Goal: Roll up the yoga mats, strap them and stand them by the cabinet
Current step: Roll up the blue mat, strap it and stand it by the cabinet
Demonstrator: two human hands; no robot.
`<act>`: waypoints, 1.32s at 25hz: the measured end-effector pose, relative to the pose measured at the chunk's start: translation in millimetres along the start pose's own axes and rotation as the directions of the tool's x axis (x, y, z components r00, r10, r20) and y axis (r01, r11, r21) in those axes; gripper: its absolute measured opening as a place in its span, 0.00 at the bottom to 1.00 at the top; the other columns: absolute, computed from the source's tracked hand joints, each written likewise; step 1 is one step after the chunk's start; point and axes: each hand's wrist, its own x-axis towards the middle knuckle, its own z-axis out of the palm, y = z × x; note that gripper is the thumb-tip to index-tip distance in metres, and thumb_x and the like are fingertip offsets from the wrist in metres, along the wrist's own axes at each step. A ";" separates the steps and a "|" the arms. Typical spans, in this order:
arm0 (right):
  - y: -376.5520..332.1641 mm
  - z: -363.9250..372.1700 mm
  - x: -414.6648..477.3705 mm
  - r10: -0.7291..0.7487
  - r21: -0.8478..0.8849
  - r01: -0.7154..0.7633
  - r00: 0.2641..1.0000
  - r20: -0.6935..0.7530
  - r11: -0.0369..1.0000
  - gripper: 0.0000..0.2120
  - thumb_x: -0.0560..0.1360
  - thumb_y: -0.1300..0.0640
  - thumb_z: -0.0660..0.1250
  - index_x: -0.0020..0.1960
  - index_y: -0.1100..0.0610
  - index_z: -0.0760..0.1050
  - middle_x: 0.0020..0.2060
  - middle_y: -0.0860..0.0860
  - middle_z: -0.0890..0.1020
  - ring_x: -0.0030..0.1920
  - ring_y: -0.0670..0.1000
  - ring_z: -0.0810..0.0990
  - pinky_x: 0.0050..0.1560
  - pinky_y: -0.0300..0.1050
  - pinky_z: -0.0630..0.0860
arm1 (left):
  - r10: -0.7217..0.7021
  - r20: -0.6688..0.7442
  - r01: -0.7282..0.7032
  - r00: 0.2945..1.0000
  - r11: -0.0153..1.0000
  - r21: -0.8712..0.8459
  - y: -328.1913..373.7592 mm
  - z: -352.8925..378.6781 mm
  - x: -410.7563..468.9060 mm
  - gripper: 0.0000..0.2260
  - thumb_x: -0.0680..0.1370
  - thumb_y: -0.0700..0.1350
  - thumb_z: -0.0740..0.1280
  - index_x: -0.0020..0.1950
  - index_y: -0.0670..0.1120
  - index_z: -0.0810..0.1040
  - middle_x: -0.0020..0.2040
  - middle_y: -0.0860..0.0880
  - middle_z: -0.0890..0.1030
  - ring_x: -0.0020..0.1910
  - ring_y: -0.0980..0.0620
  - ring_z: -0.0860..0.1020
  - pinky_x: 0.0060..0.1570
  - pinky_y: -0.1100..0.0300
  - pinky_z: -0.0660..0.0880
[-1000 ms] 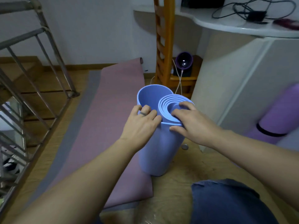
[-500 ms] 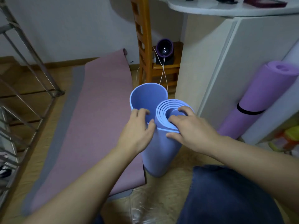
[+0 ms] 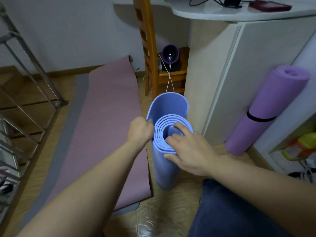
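One purple mat (image 3: 266,110) is finished: rolled, bound with a black strap (image 3: 258,118) and leaning on the cabinet (image 3: 256,65) at the right; the blue mat (image 3: 165,168) stands on end by the cabinet's near corner, coiled but unstrapped, its outer flap loose. The left hand (image 3: 139,130) clenches that flap's edge; the right hand (image 3: 189,149) grasps the coil's top, fingers in the core. Most work seems left; the pink mat (image 3: 106,125) lies flat at the left over a grey mat (image 3: 68,134).
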 end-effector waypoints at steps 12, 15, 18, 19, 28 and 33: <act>15.1 -2.9 25.2 0.038 0.189 -0.071 0.984 0.173 0.979 0.33 0.69 0.30 0.46 0.56 0.52 0.74 0.57 0.49 0.75 0.71 0.49 0.57 0.58 0.52 0.70 | 0.013 0.247 0.048 0.969 0.970 -0.239 31.7 14.1 17.2 0.19 0.79 0.58 0.59 0.53 0.45 0.79 0.46 0.46 0.81 0.46 0.47 0.79 0.47 0.55 0.76; 24.5 -7.0 37.8 0.266 0.484 -0.231 0.964 -0.003 0.844 0.27 0.72 0.34 0.52 0.52 0.53 0.77 0.49 0.48 0.73 0.59 0.48 0.66 0.58 0.50 0.70 | 0.036 0.184 0.015 0.982 0.964 -0.267 35.7 23.7 25.1 0.18 0.79 0.57 0.62 0.56 0.44 0.80 0.48 0.44 0.83 0.48 0.45 0.80 0.48 0.55 0.76; 39.0 -15.1 64.4 0.478 0.425 -0.442 0.878 0.026 0.790 0.16 0.82 0.52 0.53 0.64 0.58 0.69 0.60 0.54 0.72 0.61 0.55 0.69 0.61 0.48 0.68 | 0.051 0.272 0.049 0.961 0.937 -0.346 45.7 35.7 26.1 0.13 0.79 0.53 0.63 0.49 0.44 0.79 0.42 0.46 0.81 0.42 0.47 0.79 0.40 0.58 0.74; 41.8 -17.6 71.9 0.460 0.364 -0.468 0.881 0.114 0.805 0.16 0.83 0.54 0.50 0.66 0.59 0.67 0.62 0.56 0.73 0.60 0.58 0.72 0.59 0.50 0.71 | 0.045 0.284 0.065 0.958 0.929 -0.365 48.1 36.9 27.3 0.12 0.80 0.52 0.63 0.46 0.45 0.78 0.40 0.47 0.80 0.40 0.48 0.77 0.37 0.59 0.72; 37.3 3.8 126.2 0.412 0.206 -0.440 0.896 0.164 0.874 0.10 0.83 0.57 0.50 0.56 0.59 0.68 0.52 0.58 0.74 0.48 0.60 0.75 0.38 0.49 0.66 | -0.098 0.315 0.233 0.944 0.874 -0.427 25.0 15.4 71.1 0.16 0.79 0.58 0.60 0.48 0.47 0.79 0.49 0.44 0.83 0.49 0.46 0.81 0.55 0.50 0.77; 45.0 -1.5 116.9 0.222 0.192 -0.275 0.940 0.260 0.942 0.13 0.78 0.47 0.56 0.56 0.55 0.66 0.55 0.53 0.73 0.48 0.56 0.74 0.43 0.48 0.66 | -0.123 0.524 0.386 0.843 0.816 -0.430 21.8 4.5 72.8 0.13 0.80 0.51 0.60 0.44 0.46 0.80 0.42 0.46 0.84 0.42 0.48 0.81 0.49 0.55 0.76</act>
